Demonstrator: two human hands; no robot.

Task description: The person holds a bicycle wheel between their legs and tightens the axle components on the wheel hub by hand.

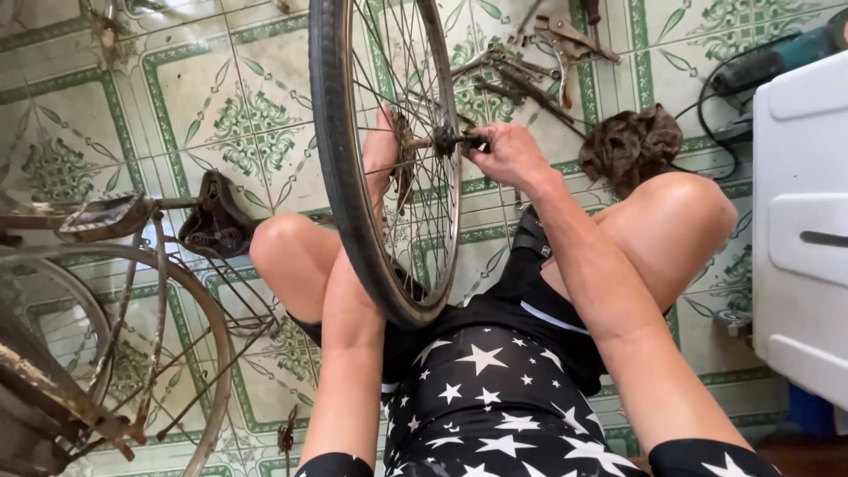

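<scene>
Upright between the knees, bicycle wheel (371, 177), tyre resting at the lap. Right hand (508, 155) at the hub axle (455, 140), fingers (491, 134) pinched on its end. Left hand (382, 150) behind the spokes, fingers mostly hidden, grip cannot be told. Beyond: scattered tools (530, 62), brown rag (632, 146) on tiled floor (177, 97); rusty bicycle frame (106, 291) at left.

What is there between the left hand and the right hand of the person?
In the head view, the spoked bicycle wheel stands between the left hand and the right hand; its hub axle spans the gap.
</scene>
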